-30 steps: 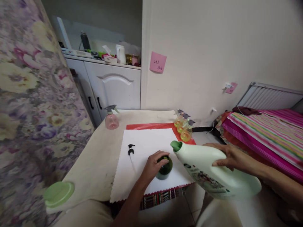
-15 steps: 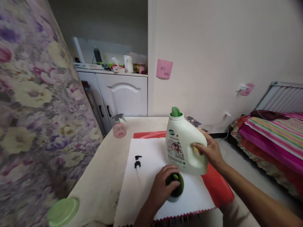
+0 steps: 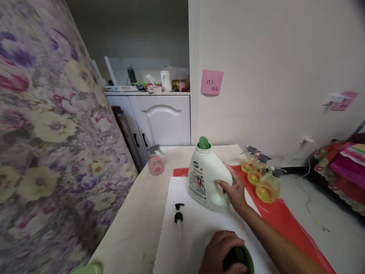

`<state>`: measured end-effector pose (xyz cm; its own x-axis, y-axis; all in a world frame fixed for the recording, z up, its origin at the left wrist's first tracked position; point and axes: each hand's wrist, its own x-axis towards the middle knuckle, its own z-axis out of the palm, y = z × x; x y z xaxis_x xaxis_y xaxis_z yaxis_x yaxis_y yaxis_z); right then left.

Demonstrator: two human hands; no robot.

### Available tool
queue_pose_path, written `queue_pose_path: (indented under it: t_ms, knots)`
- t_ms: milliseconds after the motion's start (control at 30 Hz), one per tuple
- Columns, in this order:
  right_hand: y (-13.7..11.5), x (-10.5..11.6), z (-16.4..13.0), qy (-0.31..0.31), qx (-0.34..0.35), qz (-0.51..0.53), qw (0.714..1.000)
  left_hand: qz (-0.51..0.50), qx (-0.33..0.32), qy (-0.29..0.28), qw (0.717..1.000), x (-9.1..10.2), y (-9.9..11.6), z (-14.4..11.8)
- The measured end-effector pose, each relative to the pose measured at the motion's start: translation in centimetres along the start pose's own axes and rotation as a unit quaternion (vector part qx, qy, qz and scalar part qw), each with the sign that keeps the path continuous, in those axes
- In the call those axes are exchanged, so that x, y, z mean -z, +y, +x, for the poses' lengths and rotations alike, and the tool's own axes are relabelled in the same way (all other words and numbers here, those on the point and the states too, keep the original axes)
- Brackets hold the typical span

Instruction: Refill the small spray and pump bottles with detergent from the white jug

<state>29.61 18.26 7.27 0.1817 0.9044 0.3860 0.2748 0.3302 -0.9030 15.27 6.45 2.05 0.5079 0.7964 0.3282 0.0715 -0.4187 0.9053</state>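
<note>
Two hands busy: right hand (image 3: 234,189) clasping upright jug (image 3: 207,177), left hand (image 3: 221,254) gripping green bottle (image 3: 242,258) near cloth edge.

we've got a pink spray bottle (image 3: 155,164) sitting on the beige table (image 3: 134,224) near the floral curtain (image 3: 51,125), and three yellow spray bottles (image 3: 261,179) lined up close together on the red sheet (image 3: 288,224) by the wall. a black pump head (image 3: 178,214) is lying on the white cloth (image 3: 188,236), and there's a pink sticky note (image 3: 211,82) stuck on the wall. behind the table is a white cabinet (image 3: 161,120) with clutter on top.
</note>
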Motion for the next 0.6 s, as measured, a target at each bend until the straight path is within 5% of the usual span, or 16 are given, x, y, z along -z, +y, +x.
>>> queue_pose_path:
  t_ms: [233, 367, 500, 600]
  knots:
    - [1.3, -0.1, 0.2, -0.030, -0.005, 0.020, 0.999, -0.008, 0.012, 0.016, 1.000, 0.0, 0.9, 0.1]
    - [1.3, 1.7, -0.7, -0.063, 0.027, 0.005, 0.998, -0.001, 0.041, 0.042, 0.998, -0.1, 2.6, 0.0]
    - [2.3, 5.7, -4.6, -0.064, 0.010, 0.029, 0.997, 0.016, 0.074, 0.038, 0.996, 0.0, 3.5, -0.3]
    - [3.2, 8.3, -9.5, -0.133, -0.027, 0.095, 0.986, 0.010, 0.074, 0.039, 0.996, 0.3, 3.4, -0.5]
